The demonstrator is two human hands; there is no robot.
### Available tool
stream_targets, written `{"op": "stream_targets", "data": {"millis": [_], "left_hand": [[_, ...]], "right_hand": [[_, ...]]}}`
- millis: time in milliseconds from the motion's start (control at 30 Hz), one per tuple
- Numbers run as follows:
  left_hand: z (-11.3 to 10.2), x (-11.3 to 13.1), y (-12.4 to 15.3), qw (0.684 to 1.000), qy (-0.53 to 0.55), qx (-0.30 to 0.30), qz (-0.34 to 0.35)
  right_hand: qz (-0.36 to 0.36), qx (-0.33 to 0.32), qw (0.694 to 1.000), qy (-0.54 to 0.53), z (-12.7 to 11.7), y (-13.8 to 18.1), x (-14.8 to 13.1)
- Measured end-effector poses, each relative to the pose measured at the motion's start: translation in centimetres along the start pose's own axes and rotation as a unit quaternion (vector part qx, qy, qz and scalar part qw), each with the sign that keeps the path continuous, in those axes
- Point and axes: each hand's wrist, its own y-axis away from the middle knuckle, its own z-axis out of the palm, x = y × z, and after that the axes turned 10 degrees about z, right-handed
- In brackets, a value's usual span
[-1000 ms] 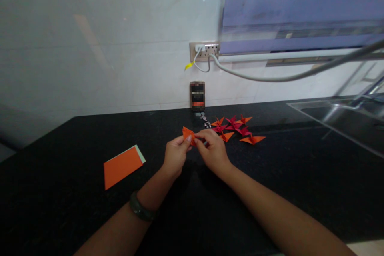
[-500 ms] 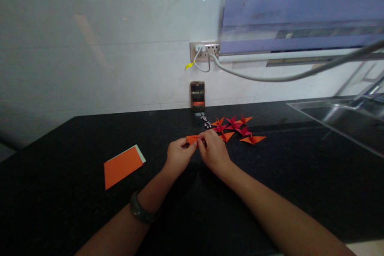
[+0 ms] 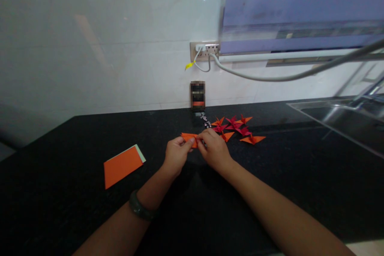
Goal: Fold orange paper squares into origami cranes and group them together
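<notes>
Container: we have one, the sink [image 3: 336, 118], cut into the counter [image 3: 192, 220] at far right, well apart from the hands. Only part of its basin shows; its contents we cannot make out.

Grip: our left hand [image 3: 175, 156] pinches the orange folded paper [image 3: 188, 137], thumb across its near face. Our right hand [image 3: 215, 150] closes narrowly on the right end, its fingertips partly hiding that edge. The piece spans the gap between both hands, its left corner jutting past the left thumb. We cannot tell whether it touches the counter.

Edges and room: just beyond the right hand sits a cluster of orange and red paper birds [image 3: 253, 140]. The orange-topped paper stack [image 3: 123, 168] lies to the left, apart from the left hand, dark counter between. Behind, the counter meets the pale wall [image 3: 135, 56].
</notes>
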Motion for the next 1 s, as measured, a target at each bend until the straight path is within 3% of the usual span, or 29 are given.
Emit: {"op": "stream_targets", "data": {"millis": [200, 433, 567, 767, 1000], "left_hand": [[-0.19, -0.3, -0.18, 0.998, 0.048, 0.001, -0.026], [-0.28, -0.41, -0.13, 0.998, 0.063, -0.019, -0.024], [-0.35, -0.33, -0.07, 0.997, 0.065, -0.027, -0.022], [-0.35, -0.31, -0.14, 0.999, 0.037, -0.025, -0.009], [-0.27, -0.09, -0.1, 0.999, 0.036, -0.029, 0.018]], "right_hand": [[-0.047, -0.011, 0.999, -0.003, -0.18, 0.11, -0.01], [0.133, -0.008, 0.979, -0.155, 0.28, -0.55, 0.21], [0.196, -0.02, 0.96, -0.2, 0.73, -0.59, 0.57], [0.18, -0.061, 0.967, -0.17, 0.52, -0.54, 0.4], [0.162, -0.064, 0.974, -0.145, 0.44, -0.56, 0.2]]}}
